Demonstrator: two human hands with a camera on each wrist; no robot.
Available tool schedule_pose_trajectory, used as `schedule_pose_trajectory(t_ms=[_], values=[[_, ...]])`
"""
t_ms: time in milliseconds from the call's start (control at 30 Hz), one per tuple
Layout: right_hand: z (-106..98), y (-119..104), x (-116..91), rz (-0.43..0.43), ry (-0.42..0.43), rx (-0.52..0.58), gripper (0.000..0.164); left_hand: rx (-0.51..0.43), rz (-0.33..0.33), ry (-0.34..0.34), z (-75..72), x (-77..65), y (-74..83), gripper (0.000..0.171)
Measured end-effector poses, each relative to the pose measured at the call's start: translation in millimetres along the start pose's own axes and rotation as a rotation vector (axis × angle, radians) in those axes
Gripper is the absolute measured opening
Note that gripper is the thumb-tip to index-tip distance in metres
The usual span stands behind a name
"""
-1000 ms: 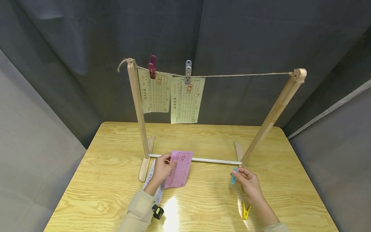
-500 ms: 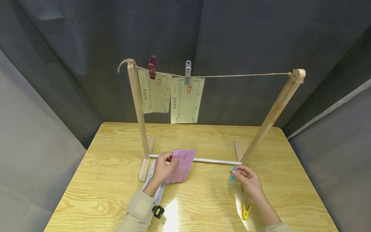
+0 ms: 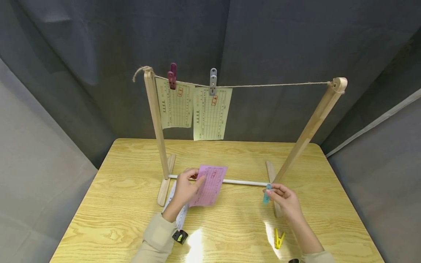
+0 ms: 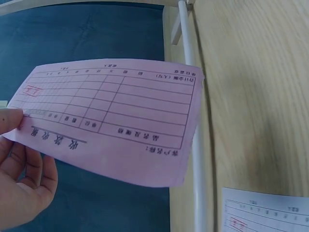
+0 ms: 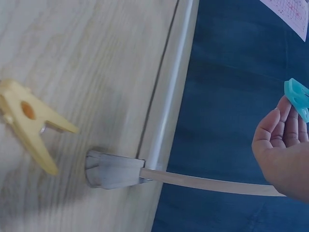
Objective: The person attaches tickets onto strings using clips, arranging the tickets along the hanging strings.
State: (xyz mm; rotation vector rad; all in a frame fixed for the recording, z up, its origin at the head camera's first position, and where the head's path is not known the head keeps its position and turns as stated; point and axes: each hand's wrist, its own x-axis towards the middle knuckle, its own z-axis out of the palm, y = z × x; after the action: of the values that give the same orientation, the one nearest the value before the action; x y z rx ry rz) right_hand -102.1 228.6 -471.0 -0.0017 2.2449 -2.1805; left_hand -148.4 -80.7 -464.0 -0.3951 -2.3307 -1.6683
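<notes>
My left hand [image 3: 186, 188] pinches the left edge of a pink receipt slip [image 3: 209, 185], thumb on its printed face. In the left wrist view the slip [image 4: 116, 121] tilts up above the table, and the thumb and curled fingers [image 4: 41, 179] show at its corner. At the right, my right hand [image 3: 286, 201] holds a light blue clothespin [image 3: 267, 194] between thumb and fingers, near the foot of the right post. The clothespin [image 5: 298, 96] is partly cut off in the right wrist view. A white printed slip [image 3: 181, 218] lies on the table, partly hidden under my left forearm.
A twine line [image 3: 273, 85] runs between two wooden posts [image 3: 310, 129]. Two pale yellow-green slips [image 3: 212, 118] hang from it by a dark red clothespin [image 3: 172, 76] and a grey clothespin [image 3: 213, 82]. A white rod [image 3: 246, 182] joins the posts low down. A yellow clothespin [image 3: 279, 238] lies near the front right.
My left hand has raised the pink slip slightly and shifted it to the right. The right hand has risen a little, still holding the blue clothespin.
</notes>
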Motion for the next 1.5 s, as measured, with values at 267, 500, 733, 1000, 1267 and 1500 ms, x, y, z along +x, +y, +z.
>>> schedule_pose_trajectory(t_ms=[267, 500, 733, 1000, 1267, 1500], values=[[-1.4, -9.7, 1.7, -0.093, -0.012, 0.035, 0.026, -0.006, 0.076, 0.018, -5.4, 4.9, 38.6, 0.008], [-12.9, 2.3, 11.5, -0.18, -0.056, 0.104, 0.013, -0.027, 0.133, 0.016, -9.7, 8.3, 62.3, 0.006], [-3.9, -36.4, 4.5, -0.157, 0.003, 0.04, 0.011, -0.046, 0.197, 0.035, -7.3, 15.8, 60.9, 0.006], [-5.6, -53.4, 11.1, -0.238, -0.003, 0.077, 0.012, -0.059, 0.24, 0.06, -4.0, 28.2, 51.1, 0.006], [-4.7, -70.4, 17.5, -0.304, 0.0, 0.09, 0.015, -0.091, 0.263, 0.07, -4.4, 35.7, 62.7, 0.008], [-4.6, -78.5, 22.3, -0.365, -0.063, 0.159, 0.02, -0.096, 0.282, 0.076, -4.5, 41.5, 71.4, 0.01]])
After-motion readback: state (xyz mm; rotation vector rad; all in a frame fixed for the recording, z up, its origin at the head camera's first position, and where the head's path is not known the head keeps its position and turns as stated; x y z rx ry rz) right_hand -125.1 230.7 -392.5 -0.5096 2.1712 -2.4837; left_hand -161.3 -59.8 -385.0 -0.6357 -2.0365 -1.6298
